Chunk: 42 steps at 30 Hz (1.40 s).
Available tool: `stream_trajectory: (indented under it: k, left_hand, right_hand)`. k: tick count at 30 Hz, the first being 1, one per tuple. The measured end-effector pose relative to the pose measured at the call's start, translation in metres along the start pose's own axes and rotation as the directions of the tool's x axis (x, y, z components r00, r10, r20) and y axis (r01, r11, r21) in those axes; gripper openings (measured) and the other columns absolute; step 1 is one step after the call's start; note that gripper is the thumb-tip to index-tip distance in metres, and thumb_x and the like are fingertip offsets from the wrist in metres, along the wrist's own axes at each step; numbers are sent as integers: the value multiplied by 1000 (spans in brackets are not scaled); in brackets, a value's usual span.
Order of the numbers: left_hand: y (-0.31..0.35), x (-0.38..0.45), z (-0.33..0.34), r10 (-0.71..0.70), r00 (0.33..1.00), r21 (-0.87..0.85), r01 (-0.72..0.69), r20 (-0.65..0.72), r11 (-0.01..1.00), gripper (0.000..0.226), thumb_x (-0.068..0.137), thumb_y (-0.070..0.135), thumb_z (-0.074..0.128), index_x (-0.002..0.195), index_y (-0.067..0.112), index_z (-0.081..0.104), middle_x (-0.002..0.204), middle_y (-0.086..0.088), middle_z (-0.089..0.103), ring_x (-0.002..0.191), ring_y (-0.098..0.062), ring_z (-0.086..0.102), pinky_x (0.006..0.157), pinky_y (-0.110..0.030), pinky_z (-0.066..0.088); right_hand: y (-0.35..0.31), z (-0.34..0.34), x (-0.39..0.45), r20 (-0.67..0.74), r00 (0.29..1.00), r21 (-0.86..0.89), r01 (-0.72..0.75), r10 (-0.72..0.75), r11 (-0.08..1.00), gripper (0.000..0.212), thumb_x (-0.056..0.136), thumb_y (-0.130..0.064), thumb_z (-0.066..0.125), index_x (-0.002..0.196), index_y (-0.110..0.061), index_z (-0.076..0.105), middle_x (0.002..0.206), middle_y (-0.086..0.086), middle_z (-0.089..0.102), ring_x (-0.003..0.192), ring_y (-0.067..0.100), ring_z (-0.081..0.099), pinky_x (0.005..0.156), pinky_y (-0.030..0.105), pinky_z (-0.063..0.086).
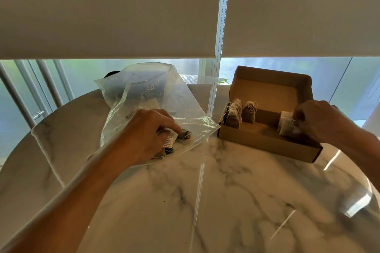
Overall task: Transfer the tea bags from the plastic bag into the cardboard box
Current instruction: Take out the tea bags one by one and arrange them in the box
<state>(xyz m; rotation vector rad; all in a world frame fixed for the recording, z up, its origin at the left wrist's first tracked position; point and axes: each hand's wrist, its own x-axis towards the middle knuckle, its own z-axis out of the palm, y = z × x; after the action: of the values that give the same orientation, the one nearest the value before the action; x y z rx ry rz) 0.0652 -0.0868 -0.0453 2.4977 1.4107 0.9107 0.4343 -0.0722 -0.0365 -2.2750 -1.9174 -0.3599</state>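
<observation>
Step in hand: I judge this mid-transfer, with both hands working at once, one setting a tea bag down and one picking up the next.

Right hand [320, 121]: at centre right of the frame, over the right end of the cardboard box [265, 139]. Its fingers are curled and pinch the top of a pale tea bag [286, 126] that stands inside the box; I cannot tell whether the bag already rests on the box floor.

Left hand [148, 133]: at centre left, reaching into the mouth of the plastic bag [156, 92]. Its fingers are bent down onto the loose tea bags [185, 135] at the bag's near edge; a closed grip on any one of them I cannot confirm.

Box contents: three or so tea bags standing [236, 115] upright at the left end, lid flap raised behind them, a bare gap in the middle.

Plastic bag contents: a few bags and paper tags by the left hand; more, blurred, deeper in.

Worktop [226, 201]: marble, round; bag and box sit side by side, just apart.

Progress (my estimate): under halfway, since tea bags remain in the plastic.

Next move calls for: letting the right-hand bag go upright beside its neighbours, then lifting one bag clear of the plastic without dragging strings or tags along.
</observation>
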Motion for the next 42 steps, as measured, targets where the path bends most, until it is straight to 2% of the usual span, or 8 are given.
stream_trajectory:
  k: [8,12,19,23,30,35,39,42]
  left_hand:
    - [1,0,0,-15,1000,-4,15,-1,1000,28,80,3,67,88,27,76,96,15,65,89,-3,59,85,-14,41]
    - [-1,0,1,-16,1000,0,16,8,1000,31,74,0,70,62,28,73,87,19,65,84,-3,59,81,-23,44]
    - [-3,-1,2,0,1000,14,0,6,1000,30,69,2,73,57,28,69,84,20,63,84,-3,57,77,-30,48]
    - [-2,-1,1,3,1000,2,-3,9,1000,30,67,0,73,56,28,68,83,18,63,85,-5,58,77,-35,51]
    - [-6,-4,-14,-39,993,93,28,109,995,32,66,3,73,52,31,66,94,23,58,98,6,46,76,-3,30]
    - [-10,-7,-21,-72,992,82,63,107,995,34,66,5,72,59,39,70,92,24,59,92,1,55,80,-18,45]
    - [-14,-6,-24,-102,992,104,95,72,990,38,72,1,68,83,37,75,99,22,62,78,-2,57,72,-10,43]
    - [-15,-5,-23,-82,995,117,75,53,990,47,74,-6,63,104,29,71,116,14,63,99,-5,59,86,-15,45]
  right_hand:
    - [5,0,2,35,999,56,-17,15,998,25,85,-18,69,108,-10,66,102,8,67,80,21,61,73,21,40]
    - [9,2,1,29,999,39,15,-16,999,33,84,-21,70,115,-11,64,111,8,65,94,25,64,74,22,42]
    - [3,12,-2,-2,996,99,93,-94,991,34,84,-24,70,114,-10,60,111,14,61,98,32,61,86,43,51]
    - [-1,7,-7,24,998,0,65,-65,998,43,83,-25,70,121,-19,50,119,11,52,98,32,59,78,41,51]
    - [-14,-7,-17,-14,999,-40,47,-47,998,53,81,-34,72,128,-20,52,119,11,53,105,31,60,82,38,52]
    - [-71,-30,-40,-151,970,291,226,-189,930,25,80,-34,72,103,-25,68,99,-4,65,78,8,55,67,22,43]
    - [-134,-31,-64,9,921,566,317,-390,761,10,87,-32,65,96,-33,69,82,-19,60,74,-3,56,60,10,39]
    - [-173,-18,-66,23,889,665,327,-457,671,12,89,-31,63,98,-28,70,81,-19,59,74,-1,57,64,12,43]
